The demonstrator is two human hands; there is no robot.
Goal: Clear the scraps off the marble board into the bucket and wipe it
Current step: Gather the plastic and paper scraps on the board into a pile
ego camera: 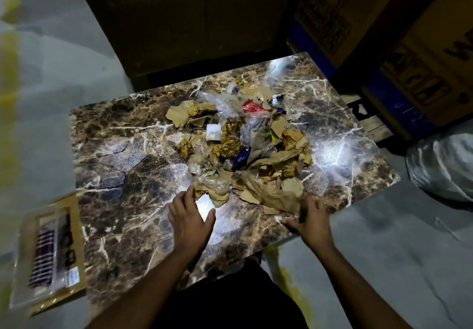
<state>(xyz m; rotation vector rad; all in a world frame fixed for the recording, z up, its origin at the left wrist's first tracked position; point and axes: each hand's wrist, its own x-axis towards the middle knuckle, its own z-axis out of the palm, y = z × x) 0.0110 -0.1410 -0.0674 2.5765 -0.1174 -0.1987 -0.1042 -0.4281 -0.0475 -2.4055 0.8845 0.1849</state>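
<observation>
A brown marble board (122, 149) lies on the floor and fills the middle of the head view. A heap of scraps (243, 147) sits on its centre: torn brown paper, clear plastic, gold foil, red, white and blue wrappers. My left hand (189, 218) lies flat on the board at the heap's near edge, fingers straight, touching a brown paper piece. My right hand (311, 220) rests spread on the board's near right edge, its fingertips against the heap's near right corner. No bucket is in view.
A flat package with a clear window (48, 254) lies on the floor at the board's left corner. Printed cardboard boxes (409, 47) stack up at the back right. A grey bundle wrapped in plastic (442, 164) sits on the floor to the right.
</observation>
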